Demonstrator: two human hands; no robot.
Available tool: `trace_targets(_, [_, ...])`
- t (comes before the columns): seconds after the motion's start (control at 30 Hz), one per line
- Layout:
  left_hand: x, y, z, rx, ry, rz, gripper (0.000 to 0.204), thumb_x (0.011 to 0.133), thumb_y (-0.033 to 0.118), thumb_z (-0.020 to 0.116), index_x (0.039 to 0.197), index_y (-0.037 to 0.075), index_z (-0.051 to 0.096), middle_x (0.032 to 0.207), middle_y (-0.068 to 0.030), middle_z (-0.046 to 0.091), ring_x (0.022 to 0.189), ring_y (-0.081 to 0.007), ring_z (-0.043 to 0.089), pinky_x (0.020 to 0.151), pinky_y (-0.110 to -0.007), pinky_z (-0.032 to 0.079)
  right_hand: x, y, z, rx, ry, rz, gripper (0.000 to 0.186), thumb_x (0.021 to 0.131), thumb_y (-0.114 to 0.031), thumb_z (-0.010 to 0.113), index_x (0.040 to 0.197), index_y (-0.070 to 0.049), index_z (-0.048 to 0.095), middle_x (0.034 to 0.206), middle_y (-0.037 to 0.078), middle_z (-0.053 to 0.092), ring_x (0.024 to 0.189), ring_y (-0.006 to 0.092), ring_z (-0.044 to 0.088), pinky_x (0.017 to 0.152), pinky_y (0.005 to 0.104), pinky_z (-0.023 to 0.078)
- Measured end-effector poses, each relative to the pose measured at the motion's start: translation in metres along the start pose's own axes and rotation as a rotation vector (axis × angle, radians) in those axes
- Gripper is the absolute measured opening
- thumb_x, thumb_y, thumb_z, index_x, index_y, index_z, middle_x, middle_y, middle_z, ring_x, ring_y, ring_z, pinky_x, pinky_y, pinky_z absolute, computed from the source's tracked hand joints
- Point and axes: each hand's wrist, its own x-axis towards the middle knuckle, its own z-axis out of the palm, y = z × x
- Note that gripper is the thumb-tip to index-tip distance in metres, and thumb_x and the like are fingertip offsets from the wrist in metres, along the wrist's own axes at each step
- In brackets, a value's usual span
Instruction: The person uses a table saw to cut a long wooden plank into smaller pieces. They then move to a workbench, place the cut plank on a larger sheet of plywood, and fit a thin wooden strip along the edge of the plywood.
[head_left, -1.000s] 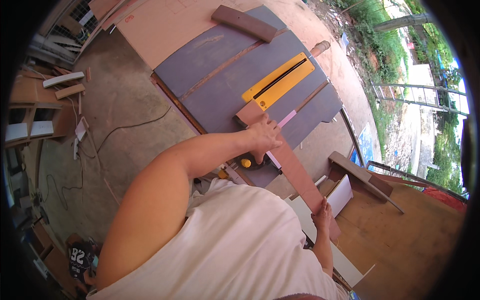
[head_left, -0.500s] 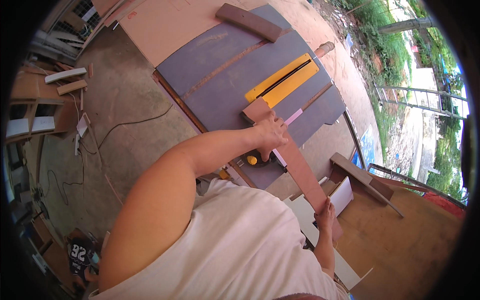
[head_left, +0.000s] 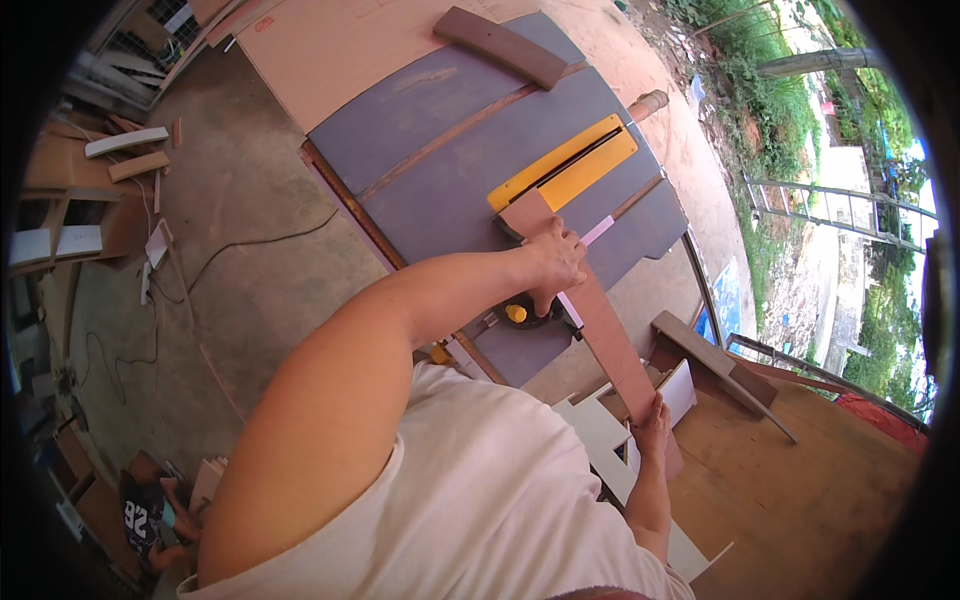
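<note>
A long brown board (head_left: 610,335) lies slantwise across the near part of a grey table saw (head_left: 440,190). Its far end reaches the lower end of the yellow insert plate (head_left: 600,165) with the dark slot. My left hand (head_left: 556,262) grips the board near that end, fingers over its top, pressing it against a miter gauge with a yellow knob (head_left: 516,313). Toward the board's other end, off the saw's edge, my right hand (head_left: 652,425) holds it with the thumb on top. No blade can be made out in the slot.
A brown wood offcut (head_left: 500,45) rests on the saw's far edge. A large tan panel (head_left: 300,65) adjoins its left. Boards and white panels (head_left: 680,390) lie at right. A cord (head_left: 265,243) crosses the floor. Another person (head_left: 150,510) sits at lower left.
The board, both hands on it, and the miter gauge have shifted slightly forward and right along the saw top, toward the yellow plate. The person at lower left has changed posture.
</note>
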Motion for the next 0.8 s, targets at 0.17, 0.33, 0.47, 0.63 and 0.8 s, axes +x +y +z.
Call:
trace_targets(0.17, [0.002, -0.001, -0.003, -0.011, -0.018, 0.001, 0.078, 0.061, 0.05, 0.086, 0.129, 0.016, 0.068, 0.132, -0.0222, 0.056, 0.13, -0.0389, 0.048, 0.107, -0.067, 0.033, 0.003, 0.003, 0.003, -0.005, -0.051, 0.024, 0.105, 0.07, -0.009, 0.079, 0.158, -0.015, 0.024, 0.128, 0.022, 0.053, 0.122, 0.0431, 0.051, 0.106, 0.0497, 0.043])
trace_targets(0.33, [0.004, -0.003, -0.003, -0.016, -0.022, 0.007, 0.077, 0.061, 0.05, 0.086, 0.127, 0.015, 0.068, 0.132, -0.0227, 0.056, 0.13, -0.0394, 0.048, 0.107, -0.068, 0.034, 0.006, 0.004, 0.004, -0.003, -0.047, 0.027, 0.106, 0.069, -0.009, 0.08, 0.159, -0.016, 0.023, 0.128, 0.021, 0.052, 0.123, 0.0428, 0.051, 0.107, 0.0496, 0.043])
trace_targets(0.47, [0.006, -0.005, -0.002, -0.003, 0.006, 0.008, 0.076, 0.061, 0.051, 0.086, 0.126, 0.015, 0.068, 0.132, -0.0217, 0.056, 0.13, -0.039, 0.048, 0.106, -0.068, 0.033, 0.008, 0.006, 0.002, -0.01, -0.044, 0.025, 0.109, 0.068, -0.008, 0.081, 0.159, -0.016, 0.022, 0.129, 0.021, 0.052, 0.122, 0.0425, 0.051, 0.107, 0.0497, 0.043])
trace_targets(0.63, [0.009, -0.006, -0.003, -0.015, -0.007, 0.004, 0.077, 0.062, 0.052, 0.086, 0.128, 0.016, 0.067, 0.133, -0.021, 0.056, 0.131, -0.0381, 0.048, 0.108, -0.068, 0.033, 0.01, 0.009, 0.0, -0.009, -0.045, 0.007, 0.111, 0.067, -0.008, 0.082, 0.159, -0.016, 0.021, 0.13, 0.021, 0.052, 0.123, 0.0429, 0.051, 0.107, 0.0501, 0.043])
trace_targets(0.8, [0.012, -0.009, -0.004, -0.013, 0.004, 0.006, 0.078, 0.062, 0.052, 0.086, 0.129, 0.016, 0.067, 0.134, -0.0207, 0.056, 0.131, -0.0374, 0.049, 0.108, -0.068, 0.032, 0.014, 0.013, 0.002, -0.021, -0.03, -0.008, 0.112, 0.066, -0.008, 0.082, 0.159, -0.016, 0.021, 0.13, 0.022, 0.052, 0.123, 0.0434, 0.051, 0.107, 0.05, 0.043])
